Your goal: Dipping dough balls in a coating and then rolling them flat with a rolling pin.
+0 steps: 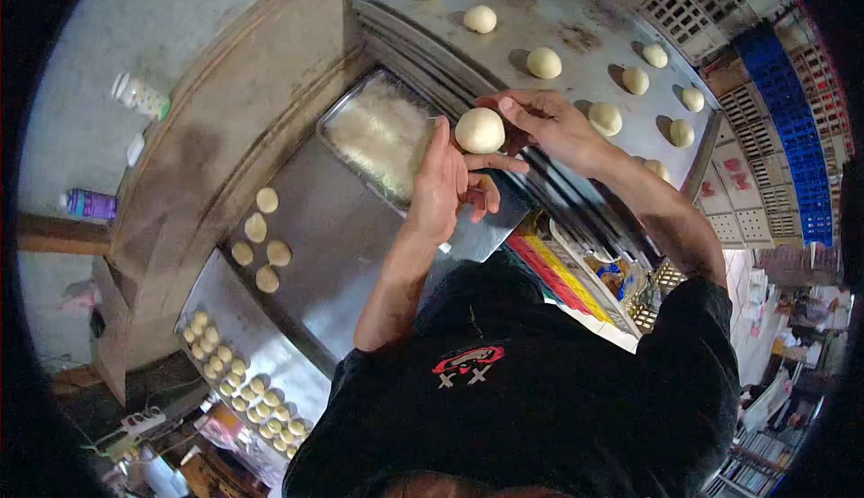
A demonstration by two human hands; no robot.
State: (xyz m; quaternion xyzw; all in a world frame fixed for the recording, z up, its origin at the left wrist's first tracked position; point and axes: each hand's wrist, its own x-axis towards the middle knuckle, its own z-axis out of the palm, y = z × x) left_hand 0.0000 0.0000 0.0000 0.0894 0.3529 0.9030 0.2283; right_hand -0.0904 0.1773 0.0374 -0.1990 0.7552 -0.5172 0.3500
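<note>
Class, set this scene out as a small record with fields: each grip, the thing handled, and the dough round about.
Handled: smooth, pale round dough ball
Left grip: cradling the ball's left side and near edge
Right grip: at the ball's right side; contact partly hidden
Upper right: grey metal tray bearing spaced pale dough balls
Left: five small pale dough rounds
Lower left: rows of small pale dough pieces

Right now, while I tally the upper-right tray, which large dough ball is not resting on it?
The dough ball between the left hand and the right hand; the other large balls sit on the tray.
</note>
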